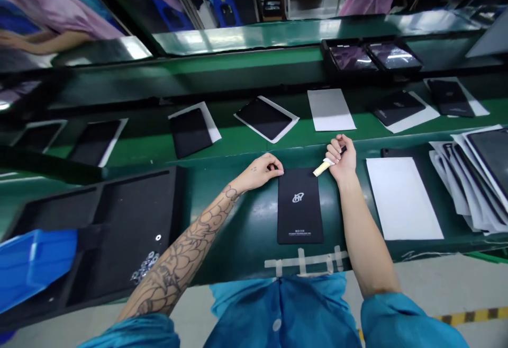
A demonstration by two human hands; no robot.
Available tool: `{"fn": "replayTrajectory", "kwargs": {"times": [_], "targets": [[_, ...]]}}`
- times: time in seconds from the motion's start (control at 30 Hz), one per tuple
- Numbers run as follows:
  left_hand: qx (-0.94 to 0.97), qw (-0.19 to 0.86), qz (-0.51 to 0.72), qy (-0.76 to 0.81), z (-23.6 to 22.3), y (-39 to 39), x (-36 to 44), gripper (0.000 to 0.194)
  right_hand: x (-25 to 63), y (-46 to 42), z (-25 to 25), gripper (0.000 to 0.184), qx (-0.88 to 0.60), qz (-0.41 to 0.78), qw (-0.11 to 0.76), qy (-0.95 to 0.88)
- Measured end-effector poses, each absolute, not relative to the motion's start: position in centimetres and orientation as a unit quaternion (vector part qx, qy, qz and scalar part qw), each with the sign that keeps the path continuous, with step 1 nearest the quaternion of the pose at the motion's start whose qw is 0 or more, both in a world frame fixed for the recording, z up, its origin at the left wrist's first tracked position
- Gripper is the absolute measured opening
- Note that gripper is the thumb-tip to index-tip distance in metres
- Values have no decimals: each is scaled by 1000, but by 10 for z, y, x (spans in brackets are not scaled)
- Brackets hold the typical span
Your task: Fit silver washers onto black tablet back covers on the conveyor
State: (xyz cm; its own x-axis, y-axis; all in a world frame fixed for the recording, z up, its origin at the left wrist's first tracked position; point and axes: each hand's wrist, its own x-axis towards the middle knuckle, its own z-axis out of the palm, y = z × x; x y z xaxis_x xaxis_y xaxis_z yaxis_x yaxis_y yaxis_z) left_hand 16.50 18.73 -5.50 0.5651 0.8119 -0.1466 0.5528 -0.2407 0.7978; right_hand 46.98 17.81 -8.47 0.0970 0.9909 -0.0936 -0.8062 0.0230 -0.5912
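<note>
A black tablet lies flat on the green bench, its back with a silver logo facing up. My left hand is closed, with thumb and forefinger pinched together at the tablet's upper left corner. Anything small between those fingertips is hidden. In my closed right hand is a small tool with a pale yellow, flat end and a dark end. Its yellow tip points down at the tablet's upper right corner; I cannot tell whether it touches.
A black tray with small metal rings and a blue bin are at left. White sheets and a stack of sheeted tablets lie right. More tablets line the green belt. Pink-sleeved people work beyond.
</note>
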Motion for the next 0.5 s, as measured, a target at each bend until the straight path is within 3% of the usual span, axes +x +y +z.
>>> {"fn": "replayTrajectory", "kwargs": {"times": [0.5], "targets": [[794,360,15,489,-40,208,171,22,461,177,-87,24,-272,644,696,-165]]}}
